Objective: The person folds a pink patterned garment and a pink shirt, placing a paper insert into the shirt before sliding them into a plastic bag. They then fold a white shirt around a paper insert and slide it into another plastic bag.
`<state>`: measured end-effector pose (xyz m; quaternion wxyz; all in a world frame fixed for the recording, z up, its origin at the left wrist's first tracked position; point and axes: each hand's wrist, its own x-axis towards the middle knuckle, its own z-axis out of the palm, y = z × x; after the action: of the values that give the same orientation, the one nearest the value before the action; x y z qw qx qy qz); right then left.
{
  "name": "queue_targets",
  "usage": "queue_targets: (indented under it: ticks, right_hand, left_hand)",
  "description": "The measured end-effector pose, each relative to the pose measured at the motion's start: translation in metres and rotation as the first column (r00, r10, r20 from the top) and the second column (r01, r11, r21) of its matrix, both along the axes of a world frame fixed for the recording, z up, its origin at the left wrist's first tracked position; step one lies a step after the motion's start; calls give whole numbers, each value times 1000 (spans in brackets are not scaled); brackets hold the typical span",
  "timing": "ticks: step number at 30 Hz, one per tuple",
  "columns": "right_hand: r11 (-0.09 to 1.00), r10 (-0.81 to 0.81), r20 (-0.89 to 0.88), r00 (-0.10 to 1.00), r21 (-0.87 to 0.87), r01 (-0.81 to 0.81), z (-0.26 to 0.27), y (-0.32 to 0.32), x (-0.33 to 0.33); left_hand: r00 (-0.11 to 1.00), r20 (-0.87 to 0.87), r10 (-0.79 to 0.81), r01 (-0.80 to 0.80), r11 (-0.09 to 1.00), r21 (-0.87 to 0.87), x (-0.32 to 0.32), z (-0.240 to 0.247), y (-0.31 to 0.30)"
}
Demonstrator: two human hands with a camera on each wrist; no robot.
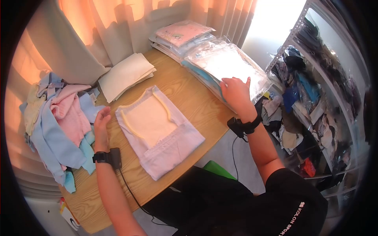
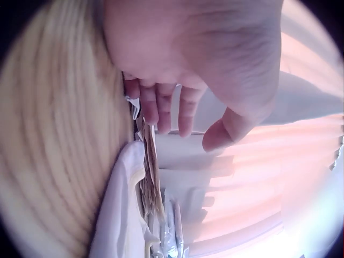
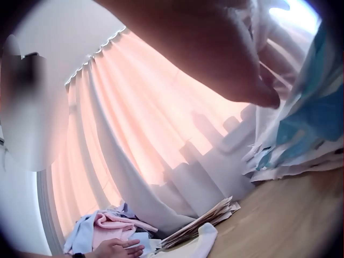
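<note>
A folded lilac fabric top with pale yellow trim lies flat midway along a light wooden table. The person's left hand rests just beside the top's left edge, fingers relaxed, holding nothing — a heap of pink and blue clothes lies on its other side. The right hand lies flat, fingers straight, on a stack of clear plastic garment packs, well apart from the top

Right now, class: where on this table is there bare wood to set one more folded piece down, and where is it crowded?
The table is bare between the folded garment and the bagged stack, and along the near edge behind the left hand. Crowded: the clothes pile, the cream stack.
</note>
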<state>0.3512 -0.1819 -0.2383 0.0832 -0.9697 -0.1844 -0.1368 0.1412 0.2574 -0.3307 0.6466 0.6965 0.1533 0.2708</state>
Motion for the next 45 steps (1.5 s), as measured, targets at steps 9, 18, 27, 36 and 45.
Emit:
queue_targets:
  ticks: [9,18,27,36,45]
  right_hand:
    - [856,369,422,828,192,-480,11,21,-103]
    - [159,975,122,187,213,-964,2,65,-197]
    - [260,966,-64,252,256,-931,-12,215,-16]
    - [463,779,-525,342,113,-879,-35,212,20]
    - [769,537,-688,488,162,-618,-36,99,20]
  left_hand:
    - [999,16,-28,32,959,-280,-35,79,-94]
    - [833,101,545,-554,819,149,-151,136,-193]
    - [542,730,415,-754,-144,641,-300,174,-210]
    - [906,-89,413,-63,340,938,-269,66,-235]
    - [815,-397,422,23,661,750,-311,48,-220]
